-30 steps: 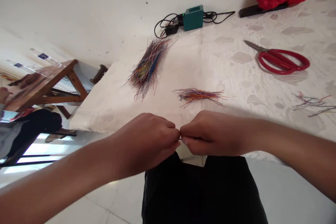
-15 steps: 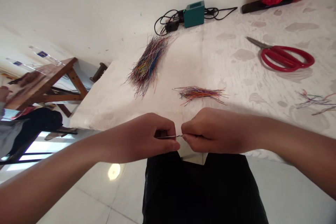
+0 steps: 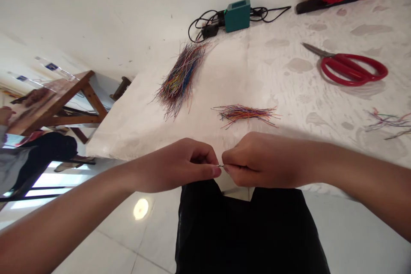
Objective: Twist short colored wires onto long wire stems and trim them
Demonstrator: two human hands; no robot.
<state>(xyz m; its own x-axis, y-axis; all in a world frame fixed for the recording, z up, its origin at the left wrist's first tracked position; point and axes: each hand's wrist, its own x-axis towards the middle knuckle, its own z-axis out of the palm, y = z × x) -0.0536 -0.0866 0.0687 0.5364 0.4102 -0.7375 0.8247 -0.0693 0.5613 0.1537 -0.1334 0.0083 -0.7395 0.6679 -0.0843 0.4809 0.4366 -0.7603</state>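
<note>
Head view: the left hand and right hand meet fingertip to fingertip at the table edge, both pinching one thin wire. Small wire bundle lies just beyond.

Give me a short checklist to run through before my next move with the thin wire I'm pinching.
1. Grip: left hand and right hand both pinch the thin wire at the fingertips, close together: ok.
2. Wire ends: hidden inside the fingers: cannot tell.
3. Small bundle lies on the table just beyond the hands, untouched: ok.
4. Big bundle lies farther back on the left, apart from the small one: ok.
5. Scissors lie with blades together, off to the right, away from both hands: ok.
</note>
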